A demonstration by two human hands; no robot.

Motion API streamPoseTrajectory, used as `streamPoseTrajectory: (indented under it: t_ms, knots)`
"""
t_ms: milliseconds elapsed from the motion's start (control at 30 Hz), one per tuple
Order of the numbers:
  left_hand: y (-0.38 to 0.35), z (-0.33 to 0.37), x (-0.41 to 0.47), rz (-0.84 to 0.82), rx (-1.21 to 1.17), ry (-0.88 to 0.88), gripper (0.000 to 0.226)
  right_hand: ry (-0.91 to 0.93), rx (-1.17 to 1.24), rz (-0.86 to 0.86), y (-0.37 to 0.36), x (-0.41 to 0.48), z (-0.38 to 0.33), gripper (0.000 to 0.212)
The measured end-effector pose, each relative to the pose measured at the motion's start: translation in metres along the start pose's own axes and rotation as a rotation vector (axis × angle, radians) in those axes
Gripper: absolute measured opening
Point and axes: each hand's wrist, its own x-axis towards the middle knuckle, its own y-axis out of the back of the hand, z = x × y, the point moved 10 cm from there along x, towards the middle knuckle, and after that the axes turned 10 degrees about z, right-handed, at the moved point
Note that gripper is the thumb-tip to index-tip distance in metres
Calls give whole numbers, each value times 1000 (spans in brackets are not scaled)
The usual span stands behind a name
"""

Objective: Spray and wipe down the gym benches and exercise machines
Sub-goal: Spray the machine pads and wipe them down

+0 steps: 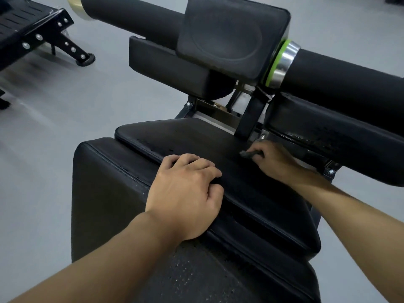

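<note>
A black exercise machine fills the view. Its upper seat pad [196, 136] lies over a larger black cushion [105, 193]. My left hand [185, 193] lies on the seat pad's left edge with fingers and thumb curled on that edge. My right hand [273, 162] reaches to the pad's far right corner by the frame bracket [249, 119]. It pinches a small dark grey handle-like thing [248, 153]; whether this is a lever or a bunched cloth I cannot tell. No spray bottle shows.
Above the seat are a square black chest pad [231, 36], a thick black roller with a green and chrome ring [282, 62], and a side pad [328, 127] with a wet sheen. Another black machine frame [43, 33] stands at top left on the grey floor [54, 127].
</note>
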Motion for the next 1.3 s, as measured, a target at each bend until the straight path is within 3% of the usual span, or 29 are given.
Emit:
streamPoseTrajectory:
  t_ms: [167,367,533,767,900,1133,1300]
  knots:
    - [1,0,0,18,-5,0,52,41,-41,-54,18,-42,12,16]
    - [1,-1,0,10,-19,4,53,-50,-47,-4,-9,24,21,17]
    - [0,-1,0,4,-17,0,51,19,-34,0,10,-13,30,18]
    - [1,0,0,-4,-12,-2,51,-30,-85,38,-10,40,36,19]
    - [1,0,0,-3,-23,5,49,31,-71,32,7,7,41,17]
    - [1,-1,0,23,-23,-3,46,-108,-128,20,-21,58,61,23]
    - [1,-2,0,27,-21,-5,45,-60,-105,37,4,15,69,14]
